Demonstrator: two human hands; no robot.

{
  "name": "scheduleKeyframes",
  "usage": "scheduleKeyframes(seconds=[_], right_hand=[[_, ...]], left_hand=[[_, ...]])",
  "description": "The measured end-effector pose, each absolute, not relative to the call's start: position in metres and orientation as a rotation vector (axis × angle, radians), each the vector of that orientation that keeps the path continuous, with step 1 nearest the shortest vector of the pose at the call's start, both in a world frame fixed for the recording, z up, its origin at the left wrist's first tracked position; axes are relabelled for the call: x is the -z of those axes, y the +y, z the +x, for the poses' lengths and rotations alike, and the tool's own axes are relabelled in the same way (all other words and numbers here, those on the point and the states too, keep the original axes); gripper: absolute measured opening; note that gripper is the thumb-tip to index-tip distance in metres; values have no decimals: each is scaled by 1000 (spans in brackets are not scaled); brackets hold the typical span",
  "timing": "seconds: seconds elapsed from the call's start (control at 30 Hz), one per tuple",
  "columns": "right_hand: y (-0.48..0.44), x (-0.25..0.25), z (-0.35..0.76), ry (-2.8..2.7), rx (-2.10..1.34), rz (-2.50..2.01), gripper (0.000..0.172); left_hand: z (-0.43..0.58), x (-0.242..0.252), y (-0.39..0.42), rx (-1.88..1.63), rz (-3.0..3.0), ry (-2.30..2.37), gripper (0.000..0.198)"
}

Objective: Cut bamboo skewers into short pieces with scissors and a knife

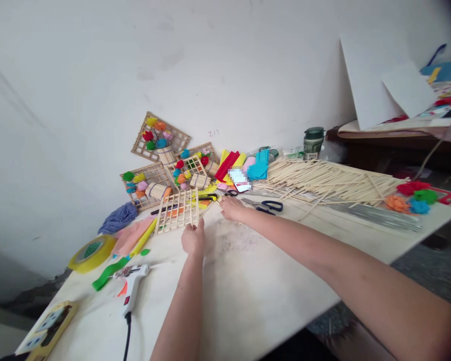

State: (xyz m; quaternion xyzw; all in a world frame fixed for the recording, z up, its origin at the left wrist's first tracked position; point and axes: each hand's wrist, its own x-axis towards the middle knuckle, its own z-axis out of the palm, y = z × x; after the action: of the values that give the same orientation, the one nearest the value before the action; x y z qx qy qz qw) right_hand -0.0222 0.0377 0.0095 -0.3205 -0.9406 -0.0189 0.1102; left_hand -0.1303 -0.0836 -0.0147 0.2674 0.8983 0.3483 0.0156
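My left hand pinches the lower right corner of a small wooden-stick lattice, holding it tilted above the table. Farther right, my right hand reaches down to the tabletop with its fingers bent together. Whatever lies between those fingers is too small to make out. Just left of it is a yellow and black utility knife. Dark-handled scissors lie on its other side, close to the wrist. A phone rests behind the hand.
Finished lattice pieces with paper flowers lean on the wall. Loose wooden sticks and metal wires spread rightward. A hot glue gun, yellow tape roll and power strip are at left. A dark-lidded cup stands behind.
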Motion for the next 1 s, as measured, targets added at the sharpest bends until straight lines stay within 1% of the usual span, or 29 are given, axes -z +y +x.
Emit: scheduleKeyframes(seconds=[0.13, 0.4, 0.47, 0.67, 0.8, 0.9, 1.0], right_hand=[[58, -6, -55, -2720, 30, -929, 35], [95, 0, -109, -2714, 66, -965, 31], [104, 4, -119, -2725, 70, -967, 29], [118, 10, -130, -2742, 93, -964, 33], [117, 8, -133, -2723, 126, -958, 31], [110, 3, -129, -2653, 181, -958, 30], [96, -6, -115, -2602, 214, -963, 29]], left_hand=[[-140, 11, -74, -918, 761, 2929, 29], [-166, 23, -53, -768, 878, 2948, 20], [-172, 23, -50, -757, 884, 2956, 19], [-185, 19, -42, -712, 864, 3004, 18], [-191, 19, -34, -684, 838, 3032, 17], [-196, 19, -31, -725, 837, 3011, 17], [-199, 18, -31, -826, 814, 2967, 24]])
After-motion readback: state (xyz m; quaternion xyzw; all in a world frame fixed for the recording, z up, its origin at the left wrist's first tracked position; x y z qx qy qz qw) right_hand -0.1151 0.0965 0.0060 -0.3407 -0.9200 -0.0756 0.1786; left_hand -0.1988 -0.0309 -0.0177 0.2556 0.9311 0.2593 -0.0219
